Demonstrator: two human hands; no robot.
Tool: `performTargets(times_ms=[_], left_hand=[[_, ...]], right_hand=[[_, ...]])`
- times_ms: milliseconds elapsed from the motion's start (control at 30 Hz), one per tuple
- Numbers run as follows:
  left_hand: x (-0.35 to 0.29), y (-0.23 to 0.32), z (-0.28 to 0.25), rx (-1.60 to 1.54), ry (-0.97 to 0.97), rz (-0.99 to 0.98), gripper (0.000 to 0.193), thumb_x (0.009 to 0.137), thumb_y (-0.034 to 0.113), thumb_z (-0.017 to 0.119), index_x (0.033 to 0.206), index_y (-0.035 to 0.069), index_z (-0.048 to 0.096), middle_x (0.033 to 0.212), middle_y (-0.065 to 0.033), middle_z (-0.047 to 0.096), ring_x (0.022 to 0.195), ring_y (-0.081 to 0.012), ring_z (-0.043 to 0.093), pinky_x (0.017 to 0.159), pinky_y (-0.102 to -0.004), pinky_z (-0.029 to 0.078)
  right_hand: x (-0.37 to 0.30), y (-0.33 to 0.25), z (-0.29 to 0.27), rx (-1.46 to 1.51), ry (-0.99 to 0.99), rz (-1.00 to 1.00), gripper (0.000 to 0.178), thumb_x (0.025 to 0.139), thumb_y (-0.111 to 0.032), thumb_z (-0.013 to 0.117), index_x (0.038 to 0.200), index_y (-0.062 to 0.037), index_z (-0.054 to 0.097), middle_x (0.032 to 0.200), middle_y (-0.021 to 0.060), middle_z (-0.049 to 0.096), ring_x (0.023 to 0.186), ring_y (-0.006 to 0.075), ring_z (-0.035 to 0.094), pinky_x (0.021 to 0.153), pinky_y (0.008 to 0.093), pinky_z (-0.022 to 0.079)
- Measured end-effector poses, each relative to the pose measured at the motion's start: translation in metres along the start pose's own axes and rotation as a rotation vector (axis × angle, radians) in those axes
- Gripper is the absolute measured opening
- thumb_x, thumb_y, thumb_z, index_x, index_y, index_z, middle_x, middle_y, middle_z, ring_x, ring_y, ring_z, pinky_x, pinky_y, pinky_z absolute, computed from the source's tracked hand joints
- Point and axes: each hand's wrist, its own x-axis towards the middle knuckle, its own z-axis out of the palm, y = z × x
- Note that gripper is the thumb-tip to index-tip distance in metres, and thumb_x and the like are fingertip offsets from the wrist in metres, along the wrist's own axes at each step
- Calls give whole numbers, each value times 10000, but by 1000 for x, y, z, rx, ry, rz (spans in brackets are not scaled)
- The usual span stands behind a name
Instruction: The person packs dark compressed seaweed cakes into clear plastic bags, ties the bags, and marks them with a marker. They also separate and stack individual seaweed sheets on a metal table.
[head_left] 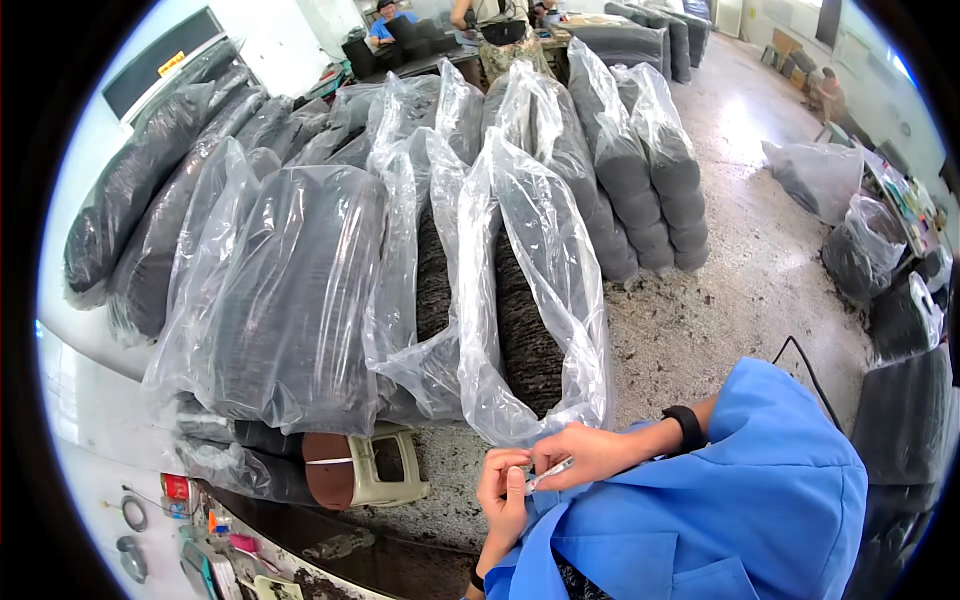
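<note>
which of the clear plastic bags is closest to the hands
The clear bag directly beyond the right hand, its gaping opening showing dark layered material inside. The other clear bags lie farther off.

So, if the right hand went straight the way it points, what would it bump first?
Probably the left hand, just to the left of the right hand; how close they really are is hard to tell.

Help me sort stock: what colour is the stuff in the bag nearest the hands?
The stuff is blackish grey; best view: head.
</note>
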Motion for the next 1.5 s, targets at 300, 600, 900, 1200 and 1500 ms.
performTargets(times_ms=[300, 600, 900, 1200, 1500], left_hand=[[44, -11, -12, -37, 72, 42, 134, 924, 111, 491, 902, -10, 544, 912, -109, 559, 872, -174, 547, 802, -285, 426], [31, -22, -24, -1, 73, 10, 162, 933, 115, 477, 871, -17, 549, 872, -95, 569, 775, -116, 523, 713, -236, 424], [21, -27, -48, 16, 95, 63, 172, 937, 119, 479, 865, -15, 558, 832, -72, 567, 745, -106, 516, 680, -230, 410], [18, -12, -103, 68, 229, -73, 129, 906, 114, 528, 861, -1, 565, 777, -32, 556, 697, -80, 511, 605, -228, 412], [-66, 21, -215, 125, 576, -116, 200, 913, 181, 549, 833, 1, 586, 780, -42, 552, 699, -101, 507, 598, -249, 399]], right_hand=[[44, 8, -32, -5, -49, -32, 237, 813, -222, 681, 795, -7, 583, 743, 93, 641, 745, 182, 648, 732, 313, 512], [43, 23, -13, 10, -11, -62, 243, 798, -220, 691, 814, 0, 589, 765, 112, 656, 754, 202, 658, 739, 311, 516], [64, 39, 8, -47, -36, -104, 235, 805, -213, 688, 809, -6, 577, 749, 90, 647, 712, 165, 638, 661, 303, 496], [122, 37, 31, 62, -199, 66, 145, 800, -76, 687, 858, 18, 594, 808, 66, 645, 766, 94, 607, 685, 241, 492], [231, -5, 165, 256, -553, 251, 110, 792, -20, 684, 811, 24, 585, 751, 55, 635, 681, 61, 576, 600, 214, 474]])
